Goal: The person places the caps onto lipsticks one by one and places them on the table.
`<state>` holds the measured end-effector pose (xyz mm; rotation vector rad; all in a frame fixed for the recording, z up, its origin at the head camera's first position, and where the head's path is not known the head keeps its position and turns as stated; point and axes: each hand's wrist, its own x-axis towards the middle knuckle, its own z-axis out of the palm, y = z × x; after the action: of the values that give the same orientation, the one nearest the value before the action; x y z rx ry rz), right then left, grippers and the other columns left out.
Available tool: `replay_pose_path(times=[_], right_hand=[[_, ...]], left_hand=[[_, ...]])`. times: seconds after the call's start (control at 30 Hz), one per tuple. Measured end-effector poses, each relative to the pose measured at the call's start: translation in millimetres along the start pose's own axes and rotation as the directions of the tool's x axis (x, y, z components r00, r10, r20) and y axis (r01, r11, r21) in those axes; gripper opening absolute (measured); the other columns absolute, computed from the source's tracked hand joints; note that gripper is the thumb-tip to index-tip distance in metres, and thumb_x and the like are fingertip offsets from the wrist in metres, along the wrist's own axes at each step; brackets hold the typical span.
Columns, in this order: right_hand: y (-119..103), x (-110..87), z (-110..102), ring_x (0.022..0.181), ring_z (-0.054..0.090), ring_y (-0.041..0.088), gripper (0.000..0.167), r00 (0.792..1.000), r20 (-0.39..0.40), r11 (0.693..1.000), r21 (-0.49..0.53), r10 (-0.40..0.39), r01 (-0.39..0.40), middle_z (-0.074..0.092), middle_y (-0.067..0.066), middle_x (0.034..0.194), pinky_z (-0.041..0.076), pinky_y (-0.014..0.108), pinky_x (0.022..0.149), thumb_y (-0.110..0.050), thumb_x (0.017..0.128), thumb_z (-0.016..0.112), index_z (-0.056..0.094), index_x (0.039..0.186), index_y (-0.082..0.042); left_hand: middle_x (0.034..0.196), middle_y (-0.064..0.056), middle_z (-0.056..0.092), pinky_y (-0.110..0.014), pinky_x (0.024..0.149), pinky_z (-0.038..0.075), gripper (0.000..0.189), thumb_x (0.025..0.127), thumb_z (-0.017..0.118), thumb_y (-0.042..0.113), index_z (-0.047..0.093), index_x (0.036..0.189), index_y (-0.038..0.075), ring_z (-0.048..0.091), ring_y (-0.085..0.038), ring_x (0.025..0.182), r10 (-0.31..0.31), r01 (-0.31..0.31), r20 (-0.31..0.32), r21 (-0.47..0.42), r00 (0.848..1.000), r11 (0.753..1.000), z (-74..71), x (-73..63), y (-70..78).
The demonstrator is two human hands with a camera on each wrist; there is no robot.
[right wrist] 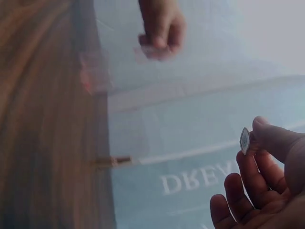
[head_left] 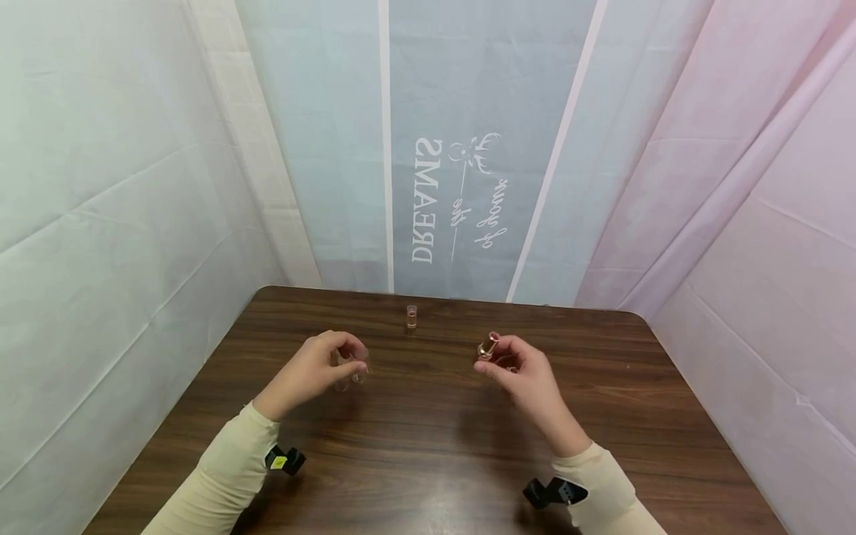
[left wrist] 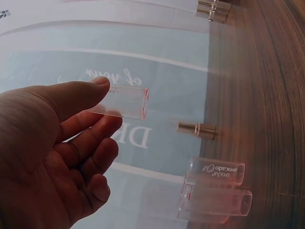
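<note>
My left hand point(head_left: 328, 364) pinches a clear plastic lipstick cap point(left wrist: 126, 101) between thumb and forefinger, above the table; its other fingers are loosely bent. Below it, more clear caps point(left wrist: 217, 200) stand together, one printed with "avocado". My right hand point(head_left: 528, 371) pinches a gold lipstick tube point(head_left: 488, 345) between thumb and fingers. In the right wrist view the tube's round base label point(right wrist: 245, 141) faces the camera. Another gold lipstick point(left wrist: 198, 130) stands between the hands, toward the table's far edge.
The dark wood table point(head_left: 414, 446) ends at a lettered curtain point(head_left: 455, 89) behind it. Pale cloth hangs on both sides. Further gold tubes point(left wrist: 213, 9) stand on the table at the right, partly hidden by my right hand in the head view.
</note>
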<state>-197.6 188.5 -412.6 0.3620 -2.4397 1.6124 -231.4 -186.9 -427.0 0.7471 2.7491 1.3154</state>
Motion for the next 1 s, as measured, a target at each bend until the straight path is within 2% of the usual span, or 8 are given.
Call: replay_pose_path(times=[0.07,0.1,0.2,0.33,0.53,0.67,0.87,1.0], right_hand=[[3.2,-2.8,10.4,0.076,0.063,0.013,0.024,0.999,0.005,0.998,-0.04,-0.048,0.049,0.07,0.002,0.092,0.054,0.027,0.066,-0.02,0.083,0.087,0.069,0.097,-0.012],[5.0,-4.2,15.5,0.081,0.064,0.012,0.024,0.997,0.005,0.995,-0.066,-0.081,0.081,0.07,0.0,0.092,0.055,0.027,0.072,-0.02,0.082,0.088,0.069,0.096,-0.013],[9.2,-8.4,29.5,0.082,0.064,0.012,0.024,0.987,0.029,0.98,-0.115,-0.16,0.162,0.068,-0.006,0.091,0.056,0.028,0.075,-0.018,0.081,0.089,0.07,0.095,-0.018],[14.0,-13.5,44.1,0.084,0.065,0.013,0.026,0.976,0.077,0.966,-0.147,-0.204,0.213,0.066,-0.01,0.092,0.057,0.033,0.078,-0.017,0.08,0.089,0.07,0.098,-0.021],[20.4,-17.0,56.7,0.088,0.066,0.015,0.027,0.979,0.102,0.963,-0.184,-0.179,0.195,0.066,-0.013,0.092,0.057,0.04,0.08,-0.017,0.078,0.09,0.072,0.097,-0.023],[22.8,-17.9,60.1,0.09,0.065,0.011,0.026,0.982,0.118,0.969,-0.183,-0.147,0.167,0.066,-0.015,0.095,0.057,0.041,0.083,-0.02,0.08,0.09,0.072,0.098,-0.026],[22.0,-18.0,60.6,0.091,0.064,0.009,0.025,0.981,0.123,0.966,-0.194,-0.147,0.169,0.066,-0.016,0.096,0.056,0.04,0.083,-0.022,0.08,0.089,0.072,0.097,-0.028],[19.5,-17.7,58.6,0.091,0.064,0.009,0.026,0.983,0.121,0.966,-0.2,-0.139,0.162,0.066,-0.015,0.096,0.056,0.038,0.084,-0.021,0.08,0.09,0.072,0.098,-0.027]], left_hand=[[0.095,-0.001,0.066,-0.034,0.057,0.057,0.023,0.094,0.077,0.028,0.07,0.11,0.013,0.065,-0.013,0.062,0.007,-0.007,0.003,-0.005,1.0,1.0,1.4,0.0,0.7],[0.095,-0.001,0.066,-0.033,0.057,0.057,0.022,0.094,0.077,0.029,0.07,0.11,0.015,0.065,-0.013,0.062,0.008,-0.008,0.003,-0.004,1.0,1.0,2.1,-0.1,1.2],[0.098,-0.002,0.064,-0.031,0.056,0.055,0.019,0.094,0.077,0.027,0.07,0.108,0.017,0.064,-0.015,0.061,0.019,-0.019,-0.001,-0.006,1.0,1.0,4.4,-0.5,3.8],[0.1,0.0,0.063,-0.029,0.057,0.053,0.016,0.093,0.079,0.026,0.071,0.105,0.022,0.063,-0.018,0.064,0.036,-0.035,-0.013,0.019,0.999,0.999,7.5,-2.0,7.7],[0.102,0.01,0.065,-0.036,0.079,0.054,0.015,0.092,0.079,0.03,0.071,0.103,0.026,0.062,-0.019,0.094,0.083,-0.081,-0.019,0.086,0.996,0.993,11.8,-2.8,11.3],[0.101,0.012,0.064,-0.043,0.08,0.055,0.016,0.091,0.08,0.031,0.071,0.103,0.026,0.063,-0.019,0.091,0.09,-0.089,-0.013,0.086,0.996,0.992,15.2,-3.6,14.8],[0.098,0.017,0.065,-0.034,0.081,0.053,0.016,0.089,0.082,0.031,0.071,0.101,0.029,0.061,-0.012,0.091,0.154,-0.151,-0.019,0.108,0.988,0.983,26.2,0.4,23.0],[0.097,0.021,0.065,-0.033,0.085,0.052,0.018,0.088,0.083,0.031,0.07,0.101,0.03,0.059,-0.006,0.094,0.21,-0.205,-0.028,0.133,0.977,0.97,33.8,5.4,33.7]])
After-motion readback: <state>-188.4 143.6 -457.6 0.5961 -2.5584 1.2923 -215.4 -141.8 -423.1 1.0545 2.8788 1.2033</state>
